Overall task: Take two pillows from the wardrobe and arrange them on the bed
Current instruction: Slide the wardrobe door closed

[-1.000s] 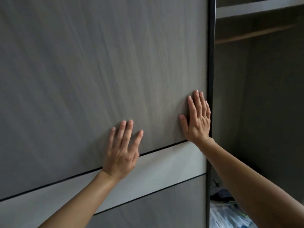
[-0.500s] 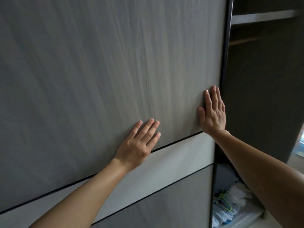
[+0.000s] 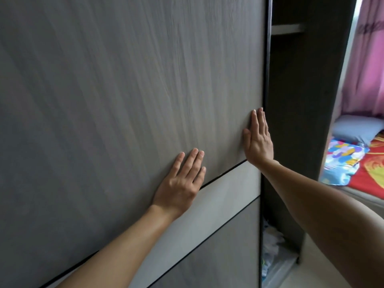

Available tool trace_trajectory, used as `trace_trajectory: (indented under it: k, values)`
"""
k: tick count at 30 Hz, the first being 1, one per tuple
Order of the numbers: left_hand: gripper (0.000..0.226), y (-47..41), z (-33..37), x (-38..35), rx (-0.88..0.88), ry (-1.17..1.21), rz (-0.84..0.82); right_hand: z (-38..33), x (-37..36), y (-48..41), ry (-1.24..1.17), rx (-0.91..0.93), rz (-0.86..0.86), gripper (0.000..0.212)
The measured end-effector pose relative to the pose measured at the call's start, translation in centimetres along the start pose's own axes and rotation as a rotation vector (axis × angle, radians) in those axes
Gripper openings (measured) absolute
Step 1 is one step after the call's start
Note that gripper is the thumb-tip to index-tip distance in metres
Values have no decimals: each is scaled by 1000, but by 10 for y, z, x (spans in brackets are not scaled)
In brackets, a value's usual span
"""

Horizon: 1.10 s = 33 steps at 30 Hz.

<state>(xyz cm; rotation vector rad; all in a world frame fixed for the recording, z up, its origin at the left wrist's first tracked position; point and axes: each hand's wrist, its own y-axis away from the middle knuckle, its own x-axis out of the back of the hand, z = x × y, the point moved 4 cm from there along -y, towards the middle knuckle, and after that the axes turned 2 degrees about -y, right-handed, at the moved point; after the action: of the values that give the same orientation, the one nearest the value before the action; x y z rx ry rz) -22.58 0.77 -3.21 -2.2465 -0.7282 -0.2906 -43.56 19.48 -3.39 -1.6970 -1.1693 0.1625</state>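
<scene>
A grey wood-grain sliding wardrobe door (image 3: 124, 100) fills most of the view. My left hand (image 3: 180, 181) lies flat on it with fingers spread, just above a pale horizontal band. My right hand (image 3: 257, 140) presses flat near the door's dark right edge. Beyond that edge a narrow gap shows the wardrobe interior (image 3: 288, 100), dark, with a shelf high up. On the bed (image 3: 372, 175) at far right lie a grey-blue pillow (image 3: 357, 129) and a colourful patterned pillow (image 3: 340, 163). Both hands hold nothing.
Folded clothes (image 3: 272, 252) sit low inside the wardrobe gap. A pink curtain (image 3: 367, 65) hangs behind the bed. The wardrobe's dark side panel (image 3: 324, 80) stands between the gap and the bed.
The door has slid to the right with both hands on it, narrowing the open gap. The view has swung right, bringing the bed and curtain into sight.
</scene>
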Motion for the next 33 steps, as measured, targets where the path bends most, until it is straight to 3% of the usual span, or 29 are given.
trace_trajectory:
  k: [6,19,33]
  values:
    - [39,-55,31,-25,-2,3,9,56,-1,-27,-42,-99,41,57]
    - [36,-178,100,-81,-17,-11,13,185,11,-99,-54,-126,69,56]
    - [26,-283,159,-120,-45,55,44,297,8,-101,-85,-602,-81,55]
